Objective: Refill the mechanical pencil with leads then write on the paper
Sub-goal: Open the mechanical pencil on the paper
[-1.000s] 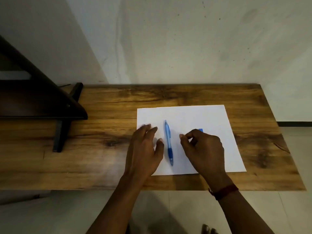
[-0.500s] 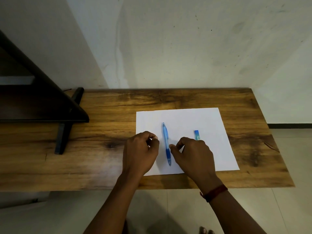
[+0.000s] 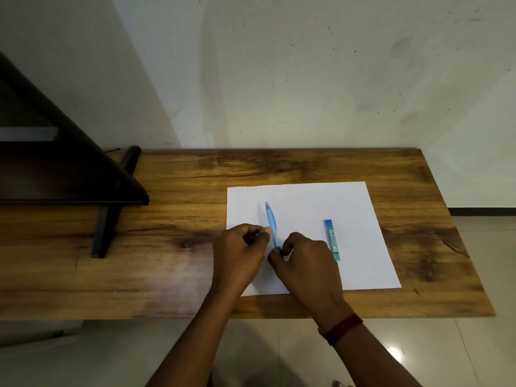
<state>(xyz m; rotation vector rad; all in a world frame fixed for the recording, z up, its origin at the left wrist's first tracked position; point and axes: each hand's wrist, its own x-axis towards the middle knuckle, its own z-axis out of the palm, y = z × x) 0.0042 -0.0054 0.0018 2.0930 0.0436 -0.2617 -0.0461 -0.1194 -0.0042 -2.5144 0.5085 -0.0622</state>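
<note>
On paper [image 3: 349,208], near its left half, mechanical pencil [image 3: 271,222] pinched at lower end by right hand [image 3: 305,258]; left hand [image 3: 240,250] curled, touching barrel. Lead case [image 3: 332,239] untouched, just right. Risk judged: shallow pinch, pencil rolled away, paper dragged.

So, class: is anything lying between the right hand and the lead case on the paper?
Nothing visible. The lead case lies on bare paper just right of the right hand, whose fingers are at the mechanical pencil.
</note>
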